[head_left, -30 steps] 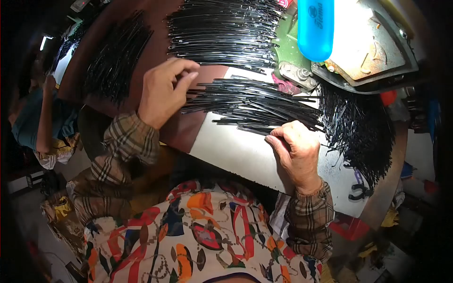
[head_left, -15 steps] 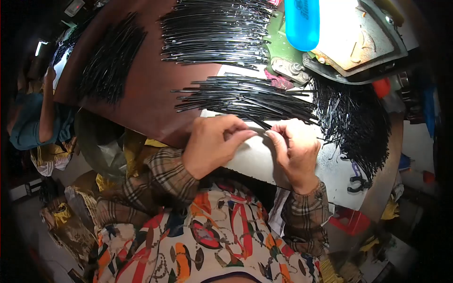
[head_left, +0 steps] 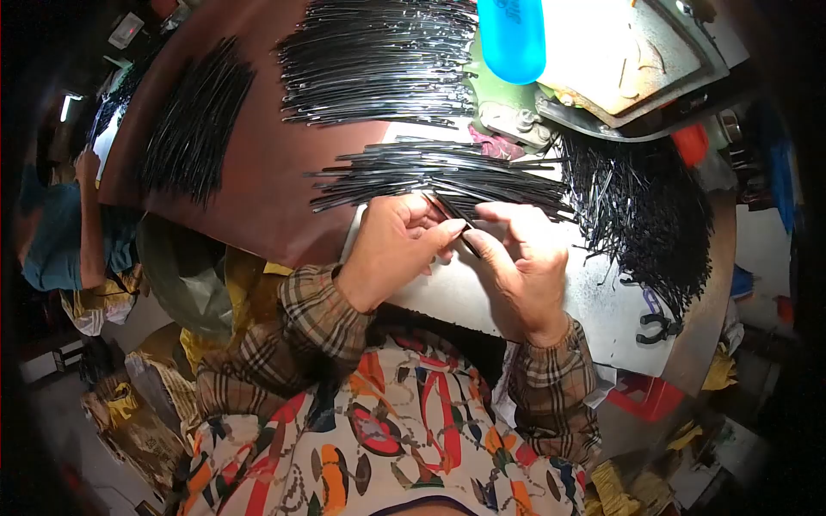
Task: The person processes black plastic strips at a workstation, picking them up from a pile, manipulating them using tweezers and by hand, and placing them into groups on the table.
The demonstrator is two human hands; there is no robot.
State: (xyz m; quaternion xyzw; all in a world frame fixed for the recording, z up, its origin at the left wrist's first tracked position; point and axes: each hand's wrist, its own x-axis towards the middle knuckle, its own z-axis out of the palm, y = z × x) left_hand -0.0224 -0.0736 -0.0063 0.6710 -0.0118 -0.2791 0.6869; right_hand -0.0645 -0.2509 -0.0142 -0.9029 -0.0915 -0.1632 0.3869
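Head | blue bottle (head_left: 511,39) lettering unreadable | both hands pinch black strip (head_left: 456,225)

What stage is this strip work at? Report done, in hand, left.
Done, it seems: two neat fans of black strips and on the brown sheet. In hand: left hand and right hand pinch one strip between them. Left: the near row and the loose heap.

both hands (head_left: 456,245) pinching black strip (head_left: 456,225), strip piles (head_left: 379,60)

Thin black strip (head_left: 456,225) tilted, pinched between both hands' fingers (head_left: 447,234).
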